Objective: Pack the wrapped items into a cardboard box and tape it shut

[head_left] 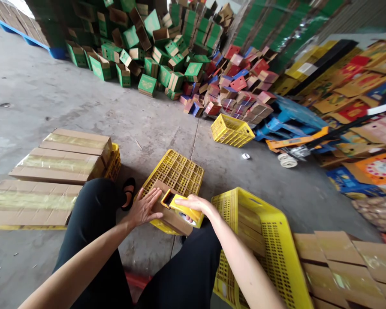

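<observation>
A small brown cardboard box [167, 214] rests on an upturned yellow crate [176, 171] between my knees. My left hand [144, 209] lies flat on the box's left side with the fingers spread. A yellow tape dispenser [184, 210] sits on top of the box, and my right hand [194, 204] is wrapped round it.
Taped flat cartons [51, 171] are stacked on the left. A yellow crate [260, 240] with cartons stands at my right. Another yellow crate [231, 130], a tape roll [245, 156] and a blue pallet jack [292, 124] lie ahead, before heaps of green boxes [148, 43] and red boxes [238, 86].
</observation>
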The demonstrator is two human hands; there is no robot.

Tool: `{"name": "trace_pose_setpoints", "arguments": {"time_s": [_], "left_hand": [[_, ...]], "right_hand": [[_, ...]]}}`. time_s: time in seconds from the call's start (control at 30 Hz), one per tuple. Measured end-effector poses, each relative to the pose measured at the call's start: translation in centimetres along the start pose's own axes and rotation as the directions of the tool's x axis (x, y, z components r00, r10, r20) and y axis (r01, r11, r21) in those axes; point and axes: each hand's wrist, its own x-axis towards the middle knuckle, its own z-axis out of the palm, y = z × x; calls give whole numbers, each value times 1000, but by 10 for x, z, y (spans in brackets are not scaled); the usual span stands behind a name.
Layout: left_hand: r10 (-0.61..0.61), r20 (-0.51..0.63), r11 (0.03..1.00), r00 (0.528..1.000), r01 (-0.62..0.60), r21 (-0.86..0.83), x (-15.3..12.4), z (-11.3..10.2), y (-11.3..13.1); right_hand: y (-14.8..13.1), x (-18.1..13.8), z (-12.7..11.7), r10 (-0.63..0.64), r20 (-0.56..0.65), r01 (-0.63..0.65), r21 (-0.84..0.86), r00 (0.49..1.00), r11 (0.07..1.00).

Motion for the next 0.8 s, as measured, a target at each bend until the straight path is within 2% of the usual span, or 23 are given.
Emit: {"name": "trace_pose_setpoints", "arguments": {"time_s": [0.23, 0.47, 0.8], "left_hand": [[36, 8, 998, 999, -37, 50, 2, 3, 8], [204, 107, 979, 973, -201, -41, 17, 3, 8], [213, 101, 977, 972, -210, -38, 17, 3, 3]], "right_hand": [[7, 6, 1, -23, -24, 23, 6, 999, 1000], [13, 12, 0, -23, -16, 24, 15, 1000, 1000], [6, -1, 5, -33, -29, 33, 20, 999, 999]]}}
